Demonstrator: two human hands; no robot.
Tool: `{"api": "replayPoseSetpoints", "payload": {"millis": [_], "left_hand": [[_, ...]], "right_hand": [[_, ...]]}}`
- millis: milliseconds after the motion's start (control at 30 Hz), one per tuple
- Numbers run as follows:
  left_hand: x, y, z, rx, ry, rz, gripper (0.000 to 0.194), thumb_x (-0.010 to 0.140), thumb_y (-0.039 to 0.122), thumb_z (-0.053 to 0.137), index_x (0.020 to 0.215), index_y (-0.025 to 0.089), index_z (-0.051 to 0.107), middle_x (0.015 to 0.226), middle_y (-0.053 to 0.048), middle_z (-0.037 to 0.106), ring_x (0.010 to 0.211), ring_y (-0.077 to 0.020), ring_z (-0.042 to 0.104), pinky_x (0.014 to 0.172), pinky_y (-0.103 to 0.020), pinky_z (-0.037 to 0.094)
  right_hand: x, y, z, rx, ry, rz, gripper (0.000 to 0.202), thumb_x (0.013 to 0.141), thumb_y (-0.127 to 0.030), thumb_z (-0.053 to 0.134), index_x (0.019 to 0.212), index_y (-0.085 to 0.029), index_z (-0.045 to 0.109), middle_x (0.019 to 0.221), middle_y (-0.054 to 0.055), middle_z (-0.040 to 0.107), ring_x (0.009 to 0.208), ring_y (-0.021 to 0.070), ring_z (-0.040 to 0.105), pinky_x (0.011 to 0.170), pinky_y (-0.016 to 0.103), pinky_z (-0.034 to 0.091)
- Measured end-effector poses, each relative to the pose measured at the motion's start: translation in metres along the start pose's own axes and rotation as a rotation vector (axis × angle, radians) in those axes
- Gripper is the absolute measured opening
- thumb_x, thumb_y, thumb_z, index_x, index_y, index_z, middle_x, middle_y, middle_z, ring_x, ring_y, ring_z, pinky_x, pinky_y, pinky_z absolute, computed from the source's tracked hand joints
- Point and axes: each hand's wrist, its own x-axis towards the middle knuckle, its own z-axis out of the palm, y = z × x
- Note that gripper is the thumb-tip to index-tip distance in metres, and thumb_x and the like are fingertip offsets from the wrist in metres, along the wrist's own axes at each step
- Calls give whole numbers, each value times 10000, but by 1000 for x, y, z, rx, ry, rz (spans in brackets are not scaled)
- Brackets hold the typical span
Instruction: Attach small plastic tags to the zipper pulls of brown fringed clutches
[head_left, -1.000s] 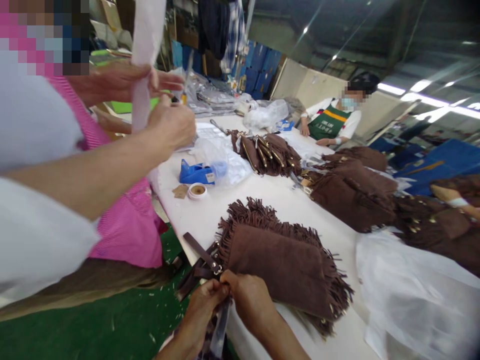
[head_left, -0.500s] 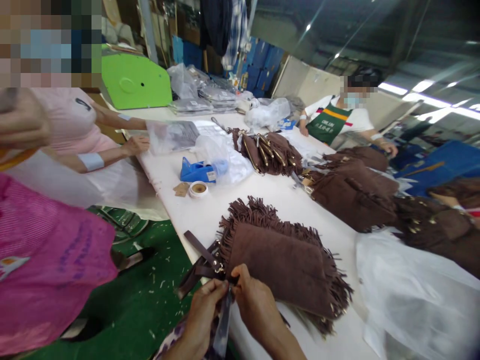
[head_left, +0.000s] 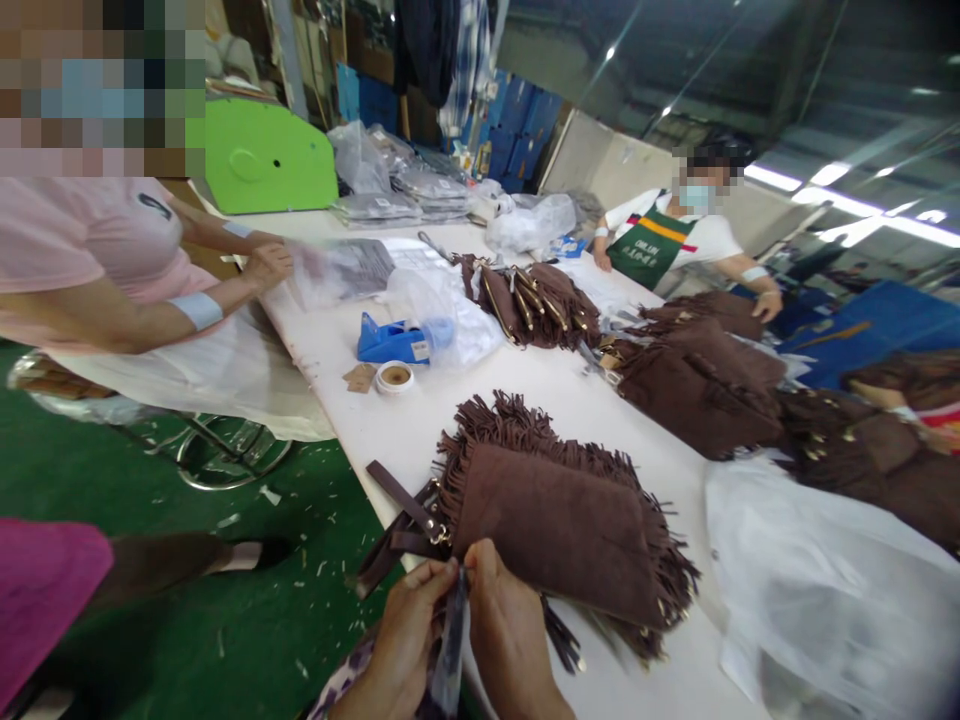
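My left hand (head_left: 405,625) and my right hand (head_left: 510,625) meet at the near table edge, fingers pinched close together. Between them hangs a narrow clear plastic strip (head_left: 451,640), its upper end in both hands' fingertips; I cannot tell what it is fixed to. Just beyond lies a stack of brown fringed suede pouches (head_left: 559,525), flat on the table, the top one plain-faced. Brown wrist straps (head_left: 401,500) with metal clips stick out on the pouches' left side, over the table edge. Below my right hand a few dark tassel ends (head_left: 561,640) show.
A blue tape dispenser (head_left: 391,340) and a tape roll (head_left: 394,377) stand on the white table (head_left: 360,440). More brown pouches (head_left: 690,390) lie right, beside a white plastic bag (head_left: 825,580). One co-worker (head_left: 112,260) handles plastic bags at left; another (head_left: 660,240) stands across.
The person in pink at the left has moved away, showing more floor and a stool. My right hand has shifted slightly and stands more upright; both hands stay at the strip.
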Motion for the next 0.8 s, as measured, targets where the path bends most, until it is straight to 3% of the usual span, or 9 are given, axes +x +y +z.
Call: {"api": "replayPoseSetpoints", "payload": {"millis": [267,500,633,800], "left_hand": [[5,6,-11,67,-110,-87,284,692,372,770,659,160,584,597,26,584,499,-90,509,522,-213,415],[3,10,-16,103,-158,-175,273,646,345,803,733,145,638,658,-10,635,591,-131,582,561,-233,446],[0,6,-13,102,-114,-123,328,592,363,836,724,133,643,635,-12,628,565,-128,569,542,-228,434],[-4,-1,-10,146,-74,-20,327,611,388,812,741,135,651,650,-13,628,565,-125,559,562,-230,436]], "right_hand": [[-19,5,36,211,223,78,195,974,-260,304,869,-230,465,722,0,613,603,161,593,560,242,368],[-30,-1,54,581,355,315,189,947,-361,389,840,-236,483,708,-9,627,611,164,611,579,238,412],[-30,-6,61,779,409,427,190,912,-399,450,830,-233,491,742,-14,624,677,161,609,638,232,443],[-37,-3,58,805,357,480,239,913,-449,453,904,-229,545,803,-6,652,714,162,613,688,239,442]]}}
